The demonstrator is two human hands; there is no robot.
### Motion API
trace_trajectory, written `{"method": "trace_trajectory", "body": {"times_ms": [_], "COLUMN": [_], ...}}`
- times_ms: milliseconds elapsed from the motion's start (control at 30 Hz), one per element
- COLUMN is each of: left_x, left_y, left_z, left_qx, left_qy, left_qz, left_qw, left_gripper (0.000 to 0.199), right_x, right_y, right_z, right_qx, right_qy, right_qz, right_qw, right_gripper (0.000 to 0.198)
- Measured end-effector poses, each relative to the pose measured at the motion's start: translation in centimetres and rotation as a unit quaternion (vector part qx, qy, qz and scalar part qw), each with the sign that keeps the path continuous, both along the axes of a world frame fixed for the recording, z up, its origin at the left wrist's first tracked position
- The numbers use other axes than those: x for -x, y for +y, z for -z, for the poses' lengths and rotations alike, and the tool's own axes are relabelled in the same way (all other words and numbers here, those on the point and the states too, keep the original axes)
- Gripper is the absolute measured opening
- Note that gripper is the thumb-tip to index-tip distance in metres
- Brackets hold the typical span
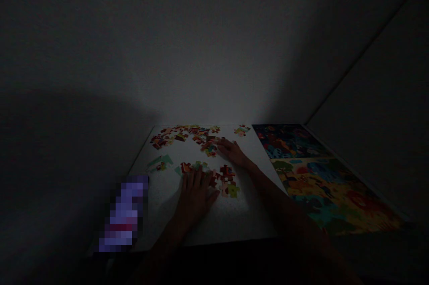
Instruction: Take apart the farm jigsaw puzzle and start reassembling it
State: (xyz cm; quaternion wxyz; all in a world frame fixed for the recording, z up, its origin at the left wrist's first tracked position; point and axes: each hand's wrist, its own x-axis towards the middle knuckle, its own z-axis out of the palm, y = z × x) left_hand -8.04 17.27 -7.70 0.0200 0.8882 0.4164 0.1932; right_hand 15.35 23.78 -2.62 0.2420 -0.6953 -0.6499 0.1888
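Pretty dim in here, but the white table (201, 227) is lit enough to see. The left hand (196, 193) lies flat, fingers spread, near the middle of the table, its fingertips touching a small joined cluster of puzzle pieces (225, 182) — holding nothing as far as I can tell. The right hand (233, 150) is stretched out toward the far edge, fingers loose and open, resting on the loose pile of pieces (187, 135) scattered along that edge; it's too dark to say whether it pinches one. Along the table's right edge lie two colourful picture sheets (321, 178), end to end. A blurred purple thing (124, 213) sits at the near left corner.
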Motion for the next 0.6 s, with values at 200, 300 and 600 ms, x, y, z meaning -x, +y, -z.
{"method": "trace_trajectory", "body": {"times_ms": [200, 300, 600], "left_x": [-1.9, -4.2, -8.8], "left_y": [-3.0, -2.0, 8.3], "left_z": [-1.0, -2.0, -4.6], "left_qx": [0.025, 0.036, 0.047], "left_qy": [-0.008, -0.016, 0.068], "left_qz": [0.160, 0.208, 0.199], "left_qw": [0.987, 0.977, 0.977], "left_gripper": [0.055, 0.053, 0.054], "right_x": [-2.8, -3.9, -3.5], "right_y": [-8.2, -13.4, -12.4], "right_z": [2.6, 4.8, 4.5], "right_qx": [-0.057, -0.078, -0.067], "right_qy": [0.014, -0.078, -0.240], "right_qz": [0.055, -0.004, 0.108], "right_qw": [0.997, 0.994, 0.962], "right_gripper": [0.061, 0.077, 0.052]}}
